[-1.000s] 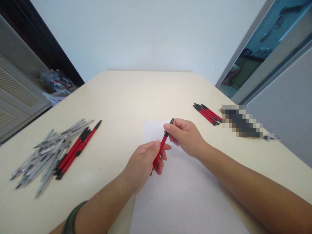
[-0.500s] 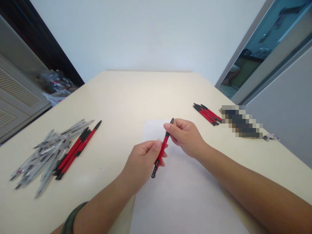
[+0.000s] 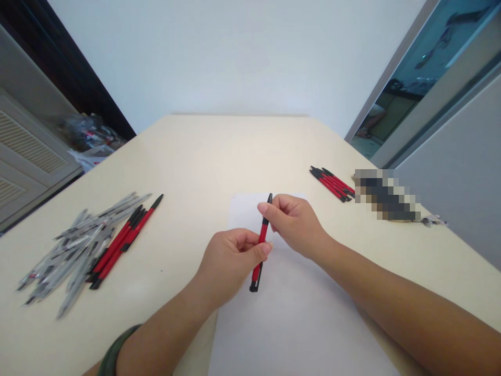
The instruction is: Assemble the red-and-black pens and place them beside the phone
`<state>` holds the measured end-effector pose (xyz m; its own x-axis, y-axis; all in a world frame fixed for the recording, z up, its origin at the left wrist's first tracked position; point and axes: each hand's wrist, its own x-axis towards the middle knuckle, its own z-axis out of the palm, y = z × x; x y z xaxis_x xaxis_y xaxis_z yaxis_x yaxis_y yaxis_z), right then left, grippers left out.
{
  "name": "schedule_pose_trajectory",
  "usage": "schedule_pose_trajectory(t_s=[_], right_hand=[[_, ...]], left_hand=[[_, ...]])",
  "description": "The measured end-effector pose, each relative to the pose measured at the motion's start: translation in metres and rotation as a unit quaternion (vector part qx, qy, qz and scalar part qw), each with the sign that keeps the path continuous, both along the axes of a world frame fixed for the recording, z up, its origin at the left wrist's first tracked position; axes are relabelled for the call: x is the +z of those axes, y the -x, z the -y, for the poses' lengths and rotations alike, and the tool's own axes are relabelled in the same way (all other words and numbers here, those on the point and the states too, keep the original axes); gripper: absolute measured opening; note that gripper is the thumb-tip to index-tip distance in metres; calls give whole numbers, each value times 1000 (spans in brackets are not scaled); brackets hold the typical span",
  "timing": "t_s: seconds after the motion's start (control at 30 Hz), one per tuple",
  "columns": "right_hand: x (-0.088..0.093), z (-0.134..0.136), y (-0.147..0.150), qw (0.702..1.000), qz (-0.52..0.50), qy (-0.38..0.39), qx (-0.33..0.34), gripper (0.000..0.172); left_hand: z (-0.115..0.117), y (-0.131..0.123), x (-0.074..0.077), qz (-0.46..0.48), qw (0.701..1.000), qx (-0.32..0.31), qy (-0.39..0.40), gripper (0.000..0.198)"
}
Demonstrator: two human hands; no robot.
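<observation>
There, the red pen [image 3: 263, 233] has swung steeper over the paper [image 3: 305, 318]! Your left hand [image 3: 230, 261] pinches it midway, your right hand [image 3: 295, 223] near the tip, so it looks steadily controlled.

Held pen [image 3: 262, 233]: smooth plastic; sheet [image 3: 297, 318]: matt paper; tabletop [image 3: 235, 151]: smooth.

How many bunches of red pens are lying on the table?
2: the left bunch, beside a greyish pile, and the right bunch, by a pixelated object. Some pens may be hidden. Left hand and right hand hold another red pen.
</observation>
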<state>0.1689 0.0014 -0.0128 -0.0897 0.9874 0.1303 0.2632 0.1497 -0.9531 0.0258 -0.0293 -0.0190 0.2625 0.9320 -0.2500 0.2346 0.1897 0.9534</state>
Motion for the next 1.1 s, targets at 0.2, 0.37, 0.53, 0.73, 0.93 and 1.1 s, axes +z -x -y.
schedule_pose_trajectory(t_s=[0.2, 0.37, 0.53, 0.73, 0.93, 1.1], right_hand=[[-2, -6, -3, 980, -165, 63, 90, 32], [-2, -5, -3, 989, -128, 41, 67, 31], [-2, 2, 0, 996, -71, 18, 41, 30], [0, 5, 3, 998, -54, 8, 17, 32], [-2, 4, -4, 994, -1, -98, 40, 25], [-10, 4, -8, 906, 201, -313, 201, 28]], left_hand=[[0, 0, 2, 96, 994, -35, 37, 22], [1, -2, 2, 59, 997, -24, 41, 21], [5, -2, 1, -21, 1000, -13, -1, 22], [7, -2, 1, -36, 999, -6, -26, 24], [-3, 1, 2, 156, 986, 51, -5, 18], [-9, 4, 4, 301, 946, 115, 38, 18]])
